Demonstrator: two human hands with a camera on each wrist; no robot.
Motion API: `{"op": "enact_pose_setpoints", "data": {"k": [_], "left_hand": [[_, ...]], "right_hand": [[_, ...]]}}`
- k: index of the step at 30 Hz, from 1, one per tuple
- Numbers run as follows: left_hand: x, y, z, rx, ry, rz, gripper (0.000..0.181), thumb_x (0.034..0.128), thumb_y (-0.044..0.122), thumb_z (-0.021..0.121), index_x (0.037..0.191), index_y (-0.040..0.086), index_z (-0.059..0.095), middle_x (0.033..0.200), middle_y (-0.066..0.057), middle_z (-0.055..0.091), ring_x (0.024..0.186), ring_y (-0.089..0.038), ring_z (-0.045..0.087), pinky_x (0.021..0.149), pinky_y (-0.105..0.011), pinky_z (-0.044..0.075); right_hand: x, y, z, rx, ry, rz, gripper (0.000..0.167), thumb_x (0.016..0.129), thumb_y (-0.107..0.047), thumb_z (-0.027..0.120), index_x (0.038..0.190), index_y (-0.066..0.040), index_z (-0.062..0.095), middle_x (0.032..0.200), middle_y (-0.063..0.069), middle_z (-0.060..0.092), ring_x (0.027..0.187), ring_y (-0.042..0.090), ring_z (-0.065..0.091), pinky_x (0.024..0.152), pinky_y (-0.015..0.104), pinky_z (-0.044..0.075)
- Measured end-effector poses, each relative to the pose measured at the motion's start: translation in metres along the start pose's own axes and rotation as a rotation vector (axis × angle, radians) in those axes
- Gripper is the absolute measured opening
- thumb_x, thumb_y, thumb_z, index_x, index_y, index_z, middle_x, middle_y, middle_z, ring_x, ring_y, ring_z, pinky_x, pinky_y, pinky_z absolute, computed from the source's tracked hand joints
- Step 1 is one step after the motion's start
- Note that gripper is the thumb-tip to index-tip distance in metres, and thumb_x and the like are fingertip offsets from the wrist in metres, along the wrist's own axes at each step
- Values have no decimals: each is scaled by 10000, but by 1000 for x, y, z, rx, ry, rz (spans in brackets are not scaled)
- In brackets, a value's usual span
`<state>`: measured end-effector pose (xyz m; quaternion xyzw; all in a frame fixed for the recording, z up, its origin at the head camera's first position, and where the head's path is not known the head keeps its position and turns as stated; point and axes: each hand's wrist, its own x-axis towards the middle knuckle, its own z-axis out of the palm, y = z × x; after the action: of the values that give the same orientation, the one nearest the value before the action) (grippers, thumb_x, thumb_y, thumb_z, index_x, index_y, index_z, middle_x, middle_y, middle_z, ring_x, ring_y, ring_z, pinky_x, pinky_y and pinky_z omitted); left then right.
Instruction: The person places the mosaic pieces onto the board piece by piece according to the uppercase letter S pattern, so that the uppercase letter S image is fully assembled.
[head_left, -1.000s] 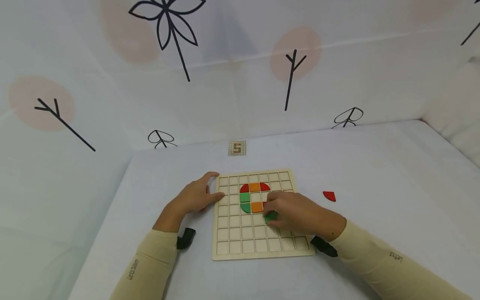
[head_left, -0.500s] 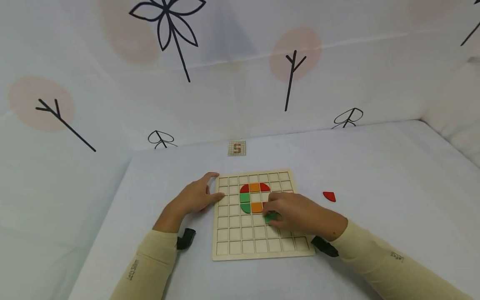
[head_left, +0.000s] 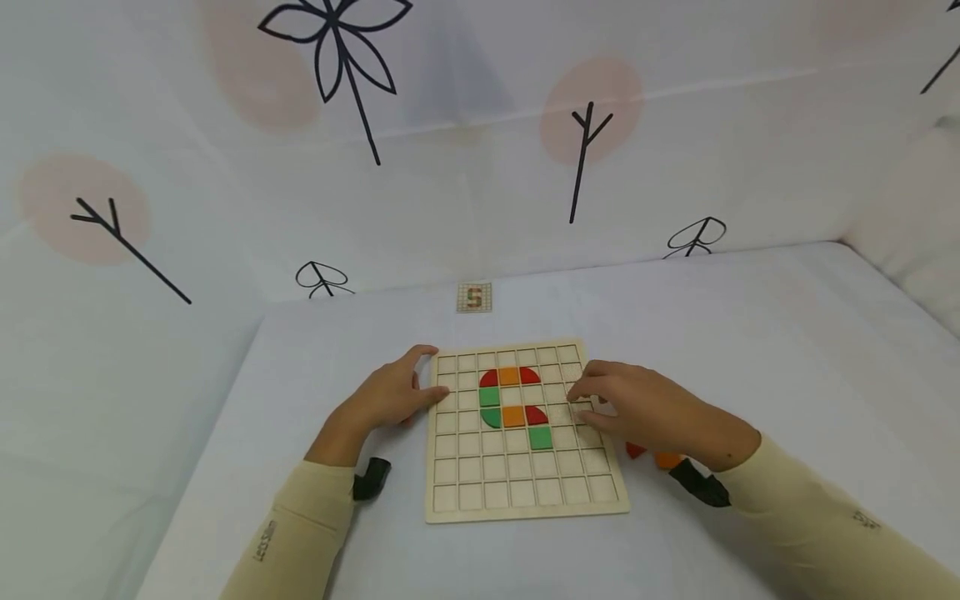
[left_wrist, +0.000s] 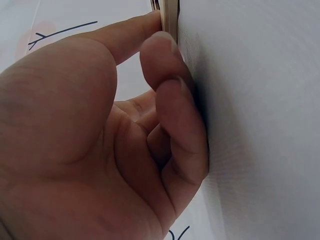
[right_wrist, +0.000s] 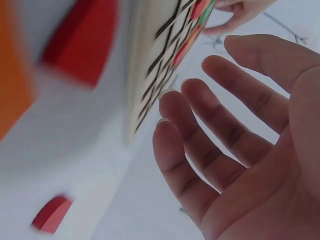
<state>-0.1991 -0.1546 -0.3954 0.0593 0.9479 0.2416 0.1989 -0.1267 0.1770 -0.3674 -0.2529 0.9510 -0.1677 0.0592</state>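
A wooden grid board lies on the white-covered table, bearing several red, orange and green tiles. My left hand rests at the board's left side, thumb on the rim and index finger at the upper left corner; its other fingers curl inward in the left wrist view. Over the board's right edge is my right hand, fingers loosely bent and spread, nothing between them. A green square tile sits in a cell below a red quarter-circle tile. My right hand and forearm hide part of the table.
Off the board's right side lie a red tile and an orange tile. The right wrist view shows another red tile on the cloth. A small card with an S pattern lies behind the board.
My right hand has left the green square tile and moved right, uncovering that tile and the red quarter-circle above it. The loose red tile at right is now hidden. My left hand stays put.
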Motion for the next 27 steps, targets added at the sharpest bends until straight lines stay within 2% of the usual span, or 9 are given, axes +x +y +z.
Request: {"op": "enact_pose_setpoints", "data": {"k": [9, 17, 27], "left_hand": [[0, -4, 1, -1, -1, -2, 723, 906, 472, 708, 1513, 317, 347, 754, -54, 605, 553, -180, 550, 554, -305, 376], [0, -4, 1, -4, 1, 9, 723, 906, 472, 708, 1513, 314, 347, 750, -52, 606, 546, -179, 552, 553, -303, 376], [1, -2, 1, 1, 1, 13, 728, 905, 480, 706, 1514, 313, 344, 753, -53, 603, 553, -178, 554, 555, -305, 374]], "right_hand": [[-19, 23, -3, 20, -16, 82, 203, 882, -212, 763, 1083, -185, 746, 1001, -73, 622, 837, 72, 585, 729, 293, 537], [-29, 46, -9, -16, 37, 99, 216, 854, -154, 783, 1067, -138, 748, 933, -47, 609, 739, 74, 517, 647, 231, 490], [-34, 66, -16, -16, 4, 187, 241, 828, -138, 808, 1060, -161, 750, 970, -17, 629, 789, 123, 540, 688, 299, 506]]}}
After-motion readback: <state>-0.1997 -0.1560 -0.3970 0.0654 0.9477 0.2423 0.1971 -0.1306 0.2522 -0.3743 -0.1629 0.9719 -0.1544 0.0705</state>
